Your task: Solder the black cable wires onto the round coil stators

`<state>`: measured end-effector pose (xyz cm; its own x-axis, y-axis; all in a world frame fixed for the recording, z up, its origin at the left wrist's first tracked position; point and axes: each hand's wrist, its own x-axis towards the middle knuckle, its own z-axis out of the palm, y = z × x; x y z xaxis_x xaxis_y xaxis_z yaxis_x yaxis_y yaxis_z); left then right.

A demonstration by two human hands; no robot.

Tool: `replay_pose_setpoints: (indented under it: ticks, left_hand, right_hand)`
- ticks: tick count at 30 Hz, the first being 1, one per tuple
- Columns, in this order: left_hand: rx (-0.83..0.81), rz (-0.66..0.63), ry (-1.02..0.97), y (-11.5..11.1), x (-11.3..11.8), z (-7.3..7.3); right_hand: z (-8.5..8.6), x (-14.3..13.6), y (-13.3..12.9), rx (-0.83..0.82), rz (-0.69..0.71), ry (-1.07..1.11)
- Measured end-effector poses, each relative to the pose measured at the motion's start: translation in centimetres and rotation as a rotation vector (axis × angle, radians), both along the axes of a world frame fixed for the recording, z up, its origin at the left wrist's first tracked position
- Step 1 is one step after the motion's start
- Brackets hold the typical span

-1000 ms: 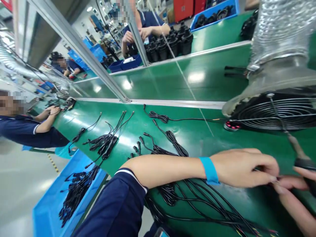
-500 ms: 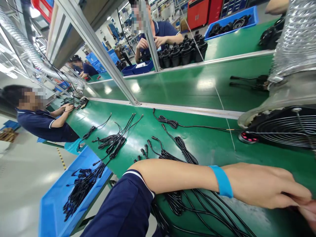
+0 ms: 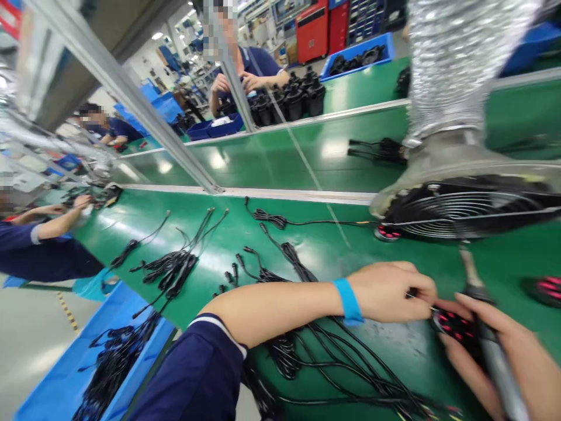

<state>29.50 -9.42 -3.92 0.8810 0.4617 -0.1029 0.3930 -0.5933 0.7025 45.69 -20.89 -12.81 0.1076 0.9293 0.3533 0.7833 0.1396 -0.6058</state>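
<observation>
My left hand (image 3: 390, 292), with a blue band on its wrist, is closed in a pinch at the left edge of a round black part with pink-red spots (image 3: 453, 324). A small dark bit shows between its fingers; I cannot make out what it is. My right hand (image 3: 521, 356) is wrapped round a grey-handled soldering iron (image 3: 499, 362), its metal end pointing up and away. Fingers of the same hand lie around the round part. Below my left forearm run long black cables (image 3: 350, 356), with bare coloured wire ends near the bottom edge.
A fume hood with a wire grille (image 3: 442, 204) stands beyond my hands. Another spotted round part (image 3: 388, 232) lies beneath its edge, and one (image 3: 550, 289) lies at right. Coiled cables (image 3: 170, 266) lie leftward. A blue bin (image 3: 48, 374) holds more. Co-workers sit left and opposite.
The view has swung right, bringing my right hand, the soldering iron and the round part into sight. The scene has shifted left in the picture.
</observation>
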Motion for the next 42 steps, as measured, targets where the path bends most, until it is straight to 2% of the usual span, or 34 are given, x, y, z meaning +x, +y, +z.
replay_pose_setpoints:
  ticks: [5,6,9,13,22,31,37,42]
  left_hand:
    - [-0.105,0.048,-0.052,-0.3,0.3,-0.5]
    - [-0.121,0.066,-0.066,-0.3,0.4,-0.7]
    - [-0.182,0.134,-0.104,-0.3,0.5,-1.1]
    - [-0.253,0.188,-0.096,-0.1,0.6,-1.3]
    - [-0.239,0.197,-0.077,-0.2,0.7,-1.0]
    - [-0.234,0.198,-0.059,-0.5,0.7,-0.9]
    - [-0.211,0.219,-0.032,-0.7,0.8,-0.9]
    - [-0.216,0.212,-0.039,-0.7,0.9,-0.9]
  right_hand:
    - [3.6,-0.3,-0.5,0.04,0.072,-0.053]
    - [4.1,-0.4,-0.6,0.026,0.101,-0.053]
    - [5.0,-0.7,-1.0,0.055,0.066,0.051]
    - [5.2,-1.2,-1.0,0.142,-0.038,0.207]
    - [5.0,-1.6,-0.3,0.079,0.051,0.138]
    - [5.1,-1.7,-0.4,0.105,-0.06,0.198]
    - [5.0,-1.7,-0.4,0.074,0.018,0.176]
    - [4.9,-1.6,-0.3,0.076,-0.028,0.161]
